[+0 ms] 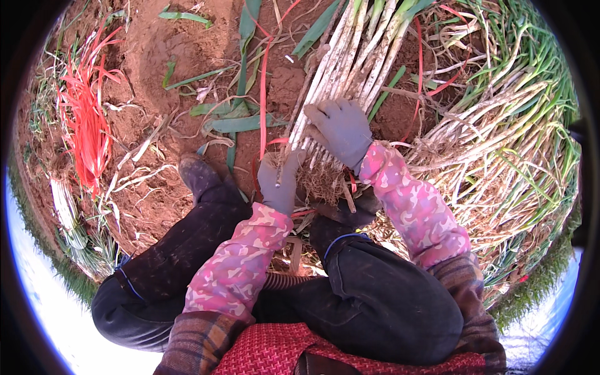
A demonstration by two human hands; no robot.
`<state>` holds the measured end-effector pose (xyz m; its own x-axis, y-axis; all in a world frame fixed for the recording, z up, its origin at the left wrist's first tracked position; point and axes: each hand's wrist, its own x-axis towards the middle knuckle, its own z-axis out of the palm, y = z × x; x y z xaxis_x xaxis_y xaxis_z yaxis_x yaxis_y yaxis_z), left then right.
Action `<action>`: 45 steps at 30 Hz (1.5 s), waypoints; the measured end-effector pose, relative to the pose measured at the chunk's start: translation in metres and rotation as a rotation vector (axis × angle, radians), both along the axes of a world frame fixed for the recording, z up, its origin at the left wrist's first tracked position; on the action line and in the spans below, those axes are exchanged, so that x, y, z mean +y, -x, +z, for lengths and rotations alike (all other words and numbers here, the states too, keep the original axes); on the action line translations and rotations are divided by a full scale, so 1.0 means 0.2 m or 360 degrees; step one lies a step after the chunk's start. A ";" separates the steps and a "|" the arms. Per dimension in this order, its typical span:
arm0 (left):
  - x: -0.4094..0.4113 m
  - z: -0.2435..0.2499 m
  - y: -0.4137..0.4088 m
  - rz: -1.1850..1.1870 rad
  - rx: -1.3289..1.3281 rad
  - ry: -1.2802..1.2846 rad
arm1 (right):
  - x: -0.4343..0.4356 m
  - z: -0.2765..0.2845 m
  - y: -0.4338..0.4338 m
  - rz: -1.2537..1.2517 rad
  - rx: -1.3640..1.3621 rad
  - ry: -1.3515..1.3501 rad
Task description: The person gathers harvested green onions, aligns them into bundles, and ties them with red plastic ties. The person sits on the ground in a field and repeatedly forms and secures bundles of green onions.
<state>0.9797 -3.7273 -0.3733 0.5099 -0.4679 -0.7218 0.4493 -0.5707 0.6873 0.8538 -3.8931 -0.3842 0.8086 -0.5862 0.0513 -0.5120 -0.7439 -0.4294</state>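
Observation:
A bundle of spring onions (351,61) lies on the soil before me, its white stalks pointing away and its muddy roots (323,180) towards me. My left hand (280,180), in a grey glove, is at the left of the root end, closed around the lower end of a thin brown stick (300,105) that runs along the bundle's left side. My right hand (340,131), also gloved, presses over the stalks just above the roots, its fingers curled on them. Red plastic strips (263,93) stick out on both sides of the bundle.
A heap of loose spring onions (497,126) spreads along the right. On the left lie a pile of red plastic strips (86,122) and another onion bundle (68,211). Cut green leaves (239,123) litter the reddish soil. My boots (199,176) flank the root end.

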 end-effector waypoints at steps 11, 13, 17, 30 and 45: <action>-0.02 -0.02 0.01 0.0064 0.0144 0.0053 | -0.01 -0.07 -0.02 0.0008 -0.0073 0.0127; -0.02 0.03 -0.01 -0.0021 0.0401 0.0168 | 0.02 -0.08 0.00 -0.0071 -0.0033 0.0178; 0.00 -0.01 -0.09 -0.0137 0.0439 0.0263 | 0.01 -0.08 -0.05 0.0038 -0.0261 0.0360; -0.10 0.07 0.20 0.0778 0.1141 0.0403 | -0.04 -0.14 0.00 0.0124 -0.0171 0.0084; -0.11 0.14 0.34 0.1032 0.1426 0.0347 | 0.00 -0.12 -0.01 0.0070 -0.0198 0.0064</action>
